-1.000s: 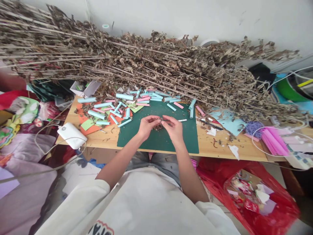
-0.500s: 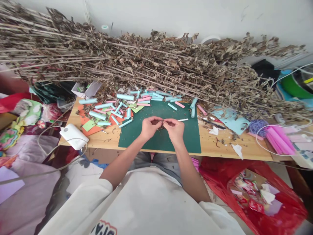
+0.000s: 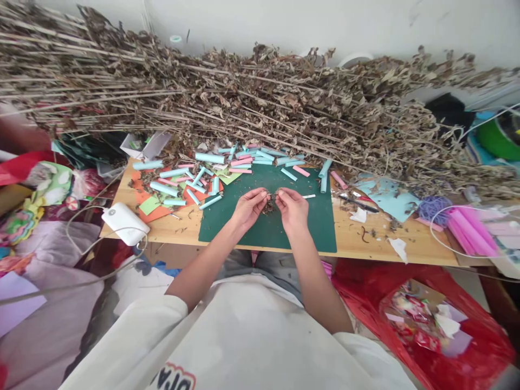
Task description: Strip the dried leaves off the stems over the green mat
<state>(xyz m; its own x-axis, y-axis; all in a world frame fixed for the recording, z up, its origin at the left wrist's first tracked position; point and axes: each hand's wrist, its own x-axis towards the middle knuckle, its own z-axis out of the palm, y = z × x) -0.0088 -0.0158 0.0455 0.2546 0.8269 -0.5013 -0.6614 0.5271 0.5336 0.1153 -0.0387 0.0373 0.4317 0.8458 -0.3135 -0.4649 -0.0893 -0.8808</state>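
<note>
Over the green mat point(image 3: 312, 233), left hand point(image 3: 249, 208) and right hand point(image 3: 294, 209) pinch, apparently, dried leaf bits point(image 3: 278, 192).

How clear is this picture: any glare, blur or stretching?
Head view: soft, fairly even light, with shiny highlights on the red plastic bag; head view: the green basin near the right edge looks smeared; head view: the dry plant bits between left hand and right hand lack fine detail.

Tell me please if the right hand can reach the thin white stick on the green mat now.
Probably yes: the thin white stick lies on the green mat close beside the right hand, nothing visible blocking it, though that hand seems to pinch a dried plant scrap.
</note>
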